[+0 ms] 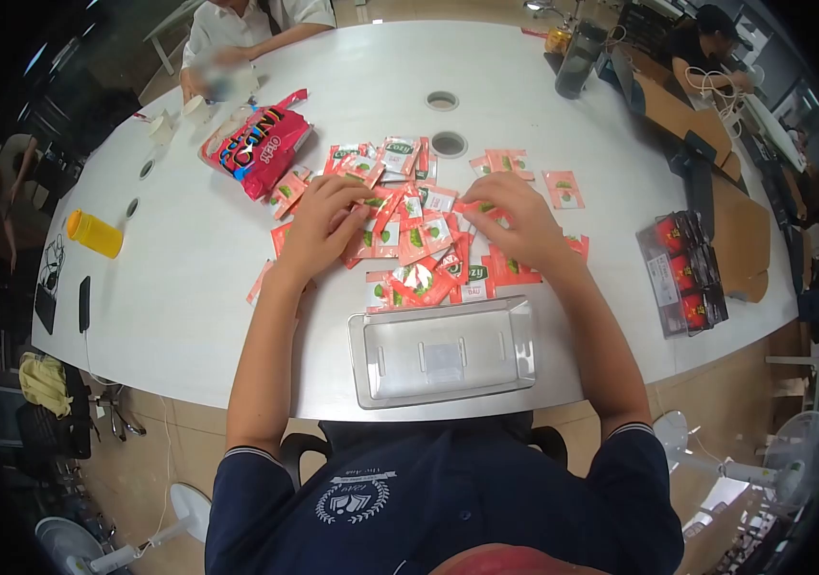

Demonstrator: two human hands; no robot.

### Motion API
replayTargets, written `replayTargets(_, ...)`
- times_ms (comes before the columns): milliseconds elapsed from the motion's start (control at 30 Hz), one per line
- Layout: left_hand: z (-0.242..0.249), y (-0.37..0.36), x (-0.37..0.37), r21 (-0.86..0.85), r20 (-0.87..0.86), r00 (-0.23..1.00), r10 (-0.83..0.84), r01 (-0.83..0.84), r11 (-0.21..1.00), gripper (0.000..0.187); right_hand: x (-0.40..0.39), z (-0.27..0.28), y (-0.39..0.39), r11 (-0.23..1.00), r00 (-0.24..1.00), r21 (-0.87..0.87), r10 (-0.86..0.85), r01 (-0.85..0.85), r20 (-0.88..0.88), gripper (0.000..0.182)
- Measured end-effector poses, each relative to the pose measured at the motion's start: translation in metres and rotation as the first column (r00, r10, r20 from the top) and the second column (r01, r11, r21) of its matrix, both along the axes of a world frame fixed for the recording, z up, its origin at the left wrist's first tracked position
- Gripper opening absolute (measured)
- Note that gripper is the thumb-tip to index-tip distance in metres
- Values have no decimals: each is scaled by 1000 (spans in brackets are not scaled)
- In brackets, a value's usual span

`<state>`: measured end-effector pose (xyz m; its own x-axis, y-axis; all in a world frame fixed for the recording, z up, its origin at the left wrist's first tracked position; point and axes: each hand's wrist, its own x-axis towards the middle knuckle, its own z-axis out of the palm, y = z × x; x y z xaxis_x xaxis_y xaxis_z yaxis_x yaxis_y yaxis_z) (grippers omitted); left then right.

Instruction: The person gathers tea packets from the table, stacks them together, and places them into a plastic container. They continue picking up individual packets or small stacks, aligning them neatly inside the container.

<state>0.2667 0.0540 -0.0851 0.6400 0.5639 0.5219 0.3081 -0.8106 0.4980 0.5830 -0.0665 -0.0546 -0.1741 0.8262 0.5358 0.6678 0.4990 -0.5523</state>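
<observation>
A loose pile of pink-and-white sachets [426, 237] printed with a green picture lies in front of me on the table. My left hand [323, 222] rests on the pile's left side, its fingers bent over the sachets and the thumb apart from them. On the right side, my right hand [517, 222] reaches in with fingers spread and tips touching sachets; neither hand has one lifted. Between my forearms, at the near table edge, sits a clear plastic tray [390, 383] with nothing visible in it.
Beyond the pile lies a pink snack bag [270, 149]. A yellow cup [95, 234] and a phone [84, 304] are at the left. A pack with red items [682, 273] stands at the right, near a dark bottle [582, 59]. People sit across and at far right.
</observation>
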Motion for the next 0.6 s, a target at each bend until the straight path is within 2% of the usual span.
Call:
replayTargets(67, 13, -10, -7, -88, -67, 998, -16, 10, 996, 40, 2, -10, -3, 998, 999, -60, -8, 6, -36, 16)
replayTargets(100, 21, -10, -9, -119, -96, 995, -24, 13, 993, 45, 4, -14, -1, 999, 998, -33, -18, 16, -54, 15)
replayTargets(200, 26, -10, -13, -14, -171, 983, -60, 59, 998, 59, 10, -25, 10, 995, 995, 82, -57, 63, -80, 12)
replayTargets(267, 17, -13, -17, -22, -204, 977, -65, 61, 998, 64, 9, -28, 8, 983, 994, 152, -92, 100, -59, 12)
replayTargets(333, 13, -3, -19, 50, -225, 973, -51, 64, 997, 68, 7, -29, 13, 978, 992, 171, -107, 117, -66, 13)
replayTargets(400, -4, -9, -23, 42, -202, 979, -31, 41, 998, 65, 3, -42, 13, 970, 986, 193, -134, 151, -99, 14)
replayTargets(433, 1, -1, -19, 82, -175, 984, -19, 34, 996, 64, 7, -53, 16, 982, 988, 151, -97, 114, -119, 16)
replayTargets(500, 12, -6, -14, 59, -225, 974, -15, 28, 998, 56, 6, -44, 15, 987, 995, 147, -46, 59, -86, 17)
replayTargets(600, 10, -9, -7, 58, -198, 980, -7, 19, 998, 51, 6, -37, 8, 992, 988, 104, -60, 75, -139, 16)
